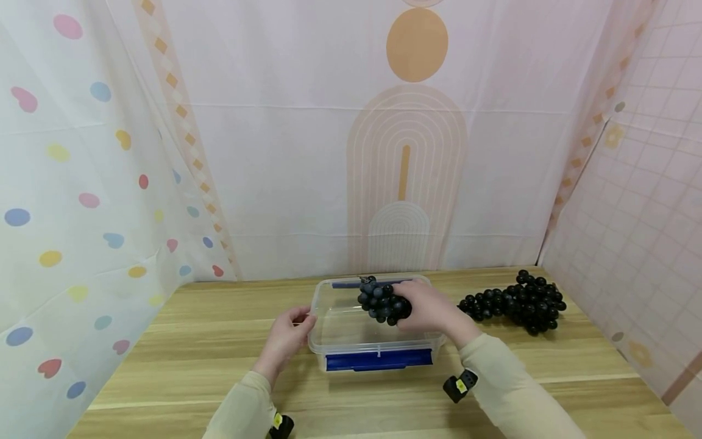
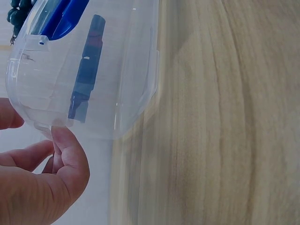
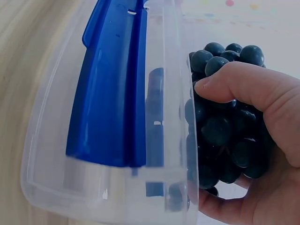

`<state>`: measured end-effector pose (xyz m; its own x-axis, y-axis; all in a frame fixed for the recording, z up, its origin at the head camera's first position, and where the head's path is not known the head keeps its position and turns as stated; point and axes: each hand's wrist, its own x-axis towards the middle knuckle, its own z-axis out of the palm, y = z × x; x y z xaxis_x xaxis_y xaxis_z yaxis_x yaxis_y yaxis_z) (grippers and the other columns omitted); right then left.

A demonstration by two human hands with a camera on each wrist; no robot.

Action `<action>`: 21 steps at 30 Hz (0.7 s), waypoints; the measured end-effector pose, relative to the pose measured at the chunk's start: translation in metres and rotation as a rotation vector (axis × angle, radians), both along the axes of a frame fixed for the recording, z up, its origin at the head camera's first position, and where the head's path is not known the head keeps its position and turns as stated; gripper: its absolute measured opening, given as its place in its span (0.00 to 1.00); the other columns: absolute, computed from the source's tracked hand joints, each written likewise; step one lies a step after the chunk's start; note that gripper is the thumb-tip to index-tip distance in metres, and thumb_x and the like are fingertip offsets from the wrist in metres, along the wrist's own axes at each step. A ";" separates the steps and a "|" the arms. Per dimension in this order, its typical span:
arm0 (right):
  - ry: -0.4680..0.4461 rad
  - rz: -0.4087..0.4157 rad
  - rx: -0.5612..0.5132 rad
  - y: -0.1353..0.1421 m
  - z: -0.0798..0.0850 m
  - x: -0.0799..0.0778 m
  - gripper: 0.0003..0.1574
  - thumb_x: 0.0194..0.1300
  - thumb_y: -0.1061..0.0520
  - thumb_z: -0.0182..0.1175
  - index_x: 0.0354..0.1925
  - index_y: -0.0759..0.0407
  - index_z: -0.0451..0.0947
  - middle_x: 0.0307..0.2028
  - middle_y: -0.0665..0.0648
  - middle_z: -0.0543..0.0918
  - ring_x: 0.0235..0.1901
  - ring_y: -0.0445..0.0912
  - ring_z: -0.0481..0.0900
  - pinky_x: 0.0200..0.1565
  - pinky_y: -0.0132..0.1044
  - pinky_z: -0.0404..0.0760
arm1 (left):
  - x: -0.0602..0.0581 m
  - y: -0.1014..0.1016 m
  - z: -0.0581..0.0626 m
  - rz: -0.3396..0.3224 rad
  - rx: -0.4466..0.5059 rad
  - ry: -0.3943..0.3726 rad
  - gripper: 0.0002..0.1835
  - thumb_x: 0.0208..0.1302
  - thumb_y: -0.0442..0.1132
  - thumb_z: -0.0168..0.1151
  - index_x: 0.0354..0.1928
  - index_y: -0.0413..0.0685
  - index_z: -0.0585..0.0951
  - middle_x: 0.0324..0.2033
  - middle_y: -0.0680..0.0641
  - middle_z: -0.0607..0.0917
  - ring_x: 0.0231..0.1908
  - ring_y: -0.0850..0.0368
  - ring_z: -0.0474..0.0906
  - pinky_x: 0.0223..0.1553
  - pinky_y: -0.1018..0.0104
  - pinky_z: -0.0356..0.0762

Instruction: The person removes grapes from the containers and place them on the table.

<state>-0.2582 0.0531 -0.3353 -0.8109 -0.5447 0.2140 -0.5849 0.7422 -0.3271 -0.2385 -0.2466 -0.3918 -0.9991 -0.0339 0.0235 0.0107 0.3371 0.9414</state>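
Note:
A clear plastic food box point(image 1: 340, 332) with blue clasps point(image 1: 378, 360) stands upright on the table. My left hand point(image 1: 287, 338) pinches its left rim; the left wrist view shows the thumb and a bent finger point(image 2: 68, 147) at the box's edge. Over the top of the box, my right hand point(image 1: 428, 308) grips a bunch of dark grapes point(image 1: 378, 300). In the right wrist view, thumb and fingers curl round these grapes point(image 3: 218, 131), beside the rim. I cannot tell whether a lid lies on the box.
A second, longer bunch of dark grapes point(image 1: 529, 302) lies on the wooden table point(image 1: 219, 341), to the right of the box. Patterned cloths point(image 1: 296, 183) hang behind the table and at both sides.

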 end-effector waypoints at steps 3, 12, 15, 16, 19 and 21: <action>-0.002 -0.006 0.001 0.004 0.001 0.002 0.28 0.46 0.58 0.71 0.49 0.55 0.80 0.48 0.52 0.82 0.52 0.54 0.73 0.45 0.47 0.77 | 0.000 0.000 0.000 0.000 0.002 -0.007 0.20 0.70 0.34 0.57 0.59 0.26 0.75 0.42 0.40 0.78 0.38 0.54 0.73 0.34 0.63 0.78; 0.001 -0.008 -0.005 0.016 0.007 0.009 0.33 0.48 0.56 0.70 0.55 0.57 0.79 0.53 0.55 0.81 0.54 0.55 0.74 0.46 0.49 0.77 | 0.002 0.000 0.002 -0.001 -0.001 -0.001 0.19 0.71 0.33 0.57 0.58 0.25 0.75 0.41 0.40 0.78 0.38 0.54 0.73 0.35 0.61 0.79; 0.011 0.002 -0.029 0.021 0.009 0.010 0.31 0.48 0.57 0.69 0.54 0.55 0.79 0.52 0.54 0.81 0.53 0.55 0.74 0.46 0.49 0.76 | 0.002 0.001 0.001 0.002 -0.001 -0.002 0.19 0.70 0.33 0.57 0.58 0.25 0.75 0.41 0.40 0.78 0.38 0.54 0.74 0.36 0.61 0.79; 0.013 0.006 -0.037 0.023 0.010 0.010 0.31 0.48 0.57 0.69 0.54 0.55 0.79 0.52 0.54 0.81 0.53 0.56 0.74 0.47 0.50 0.76 | 0.002 0.001 0.001 0.004 0.002 -0.004 0.19 0.70 0.33 0.57 0.58 0.26 0.75 0.41 0.40 0.78 0.38 0.54 0.74 0.36 0.60 0.79; 0.018 0.004 -0.052 0.027 0.012 0.012 0.31 0.48 0.58 0.70 0.54 0.55 0.79 0.53 0.55 0.81 0.55 0.58 0.73 0.48 0.52 0.76 | 0.002 0.001 0.001 0.005 0.004 -0.009 0.20 0.70 0.33 0.57 0.58 0.26 0.75 0.42 0.40 0.78 0.39 0.53 0.74 0.37 0.59 0.80; 0.024 -0.003 -0.045 0.030 0.014 0.013 0.33 0.48 0.58 0.70 0.56 0.58 0.79 0.55 0.58 0.80 0.57 0.59 0.72 0.51 0.53 0.76 | 0.002 0.001 0.000 0.004 0.006 -0.010 0.20 0.70 0.33 0.57 0.59 0.26 0.75 0.42 0.40 0.78 0.39 0.53 0.74 0.38 0.59 0.80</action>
<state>-0.2452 0.0830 -0.3211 -0.8064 -0.5320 0.2581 -0.5913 0.7285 -0.3459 -0.2369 -0.2456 -0.3913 -0.9992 -0.0385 0.0137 0.0002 0.3316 0.9434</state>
